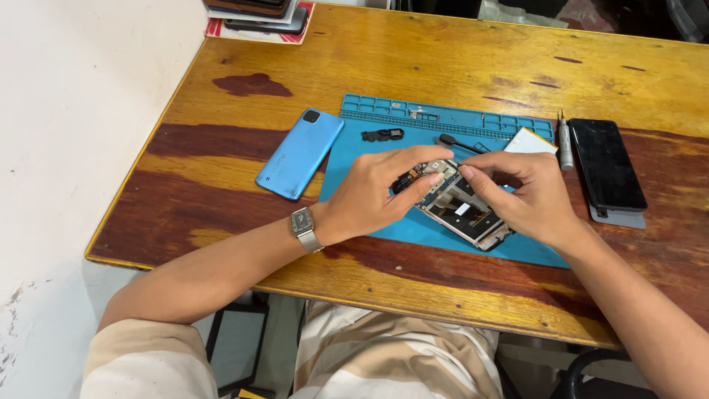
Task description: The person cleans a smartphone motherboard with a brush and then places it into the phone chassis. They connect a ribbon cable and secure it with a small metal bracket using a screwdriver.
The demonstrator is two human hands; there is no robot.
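An opened phone frame [461, 210] with bare circuit parts lies tilted on a blue repair mat [384, 151]. My left hand [377, 192], with a silver wristwatch on the wrist, grips the frame's upper left end. My right hand [528, 196] holds the frame from the right, and its thumb and forefinger pinch at the top corner, close to my left fingertips. Whether a small part sits between the fingers cannot be told.
A blue phone back cover [299, 154] lies left of the mat. On the mat are a small black part [382, 135], a black tool [458, 142] and a white battery [528, 140]. A screwdriver [565, 142] and dark screen [607, 164] lie right. Stacked phones [258, 15] sit at the wooden table's [443, 59] far left corner.
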